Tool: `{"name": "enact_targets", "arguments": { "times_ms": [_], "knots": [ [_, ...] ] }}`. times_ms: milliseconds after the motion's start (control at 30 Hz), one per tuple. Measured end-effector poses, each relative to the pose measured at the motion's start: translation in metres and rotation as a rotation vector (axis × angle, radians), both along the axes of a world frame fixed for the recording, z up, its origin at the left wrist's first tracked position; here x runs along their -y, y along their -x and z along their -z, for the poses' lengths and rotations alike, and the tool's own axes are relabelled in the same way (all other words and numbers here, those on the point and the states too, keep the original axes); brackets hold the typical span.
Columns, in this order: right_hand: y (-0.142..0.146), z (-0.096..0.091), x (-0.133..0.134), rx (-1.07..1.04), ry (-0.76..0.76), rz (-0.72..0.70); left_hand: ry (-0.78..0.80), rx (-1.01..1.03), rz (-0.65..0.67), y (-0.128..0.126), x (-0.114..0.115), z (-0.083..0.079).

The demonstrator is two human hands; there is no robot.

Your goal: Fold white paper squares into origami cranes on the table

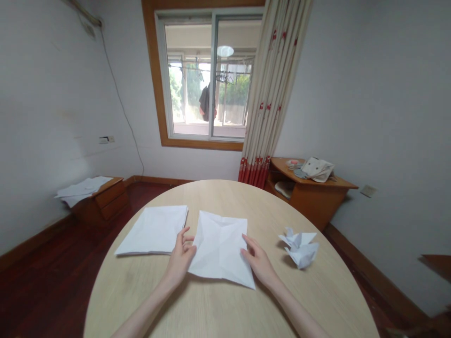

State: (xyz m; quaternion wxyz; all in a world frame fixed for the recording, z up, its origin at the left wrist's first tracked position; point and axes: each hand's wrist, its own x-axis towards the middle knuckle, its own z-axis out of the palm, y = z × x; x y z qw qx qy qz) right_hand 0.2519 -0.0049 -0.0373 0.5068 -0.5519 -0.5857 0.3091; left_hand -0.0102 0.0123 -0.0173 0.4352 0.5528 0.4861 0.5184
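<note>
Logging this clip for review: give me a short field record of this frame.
Left hand: touching the left edge of the creased white paper sheet
Right hand: fingertips on the sheet's right edge
Things: stack of white paper left of the sheet; folded paper figure right of it; all on a round wooden table
Rest: loose papers on a low wooden cabinet; curtain beside a window

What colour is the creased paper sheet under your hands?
The creased paper sheet is plain white; the head view shows it.

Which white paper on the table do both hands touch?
The creased single sheet, touched by the left hand and right hand; the flat stack and folded figure lie on either side.
</note>
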Motion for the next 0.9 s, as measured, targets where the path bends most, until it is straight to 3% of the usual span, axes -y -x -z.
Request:
{"name": "enact_targets", "arguments": {
  "times_ms": [233, 433, 733, 900],
  "knots": [
    [-0.013, -0.005, 0.004, 0.097, -0.037, 0.062, 0.065, -0.318, 0.090, 0.002, -0.017, 0.007],
    [-0.021, -0.005, 0.009, 0.136, -0.066, 0.100, -0.001, -0.470, 0.042, -0.001, -0.019, 0.005],
    [-0.032, -0.004, 0.010, 0.230, -0.058, 0.082, -0.448, -0.752, 0.122, 0.006, -0.018, 0.014],
    [-0.037, -0.006, 0.012, 0.396, -0.098, 0.106, -0.511, -0.727, 0.386, 0.015, -0.020, 0.016]
  ]
}}
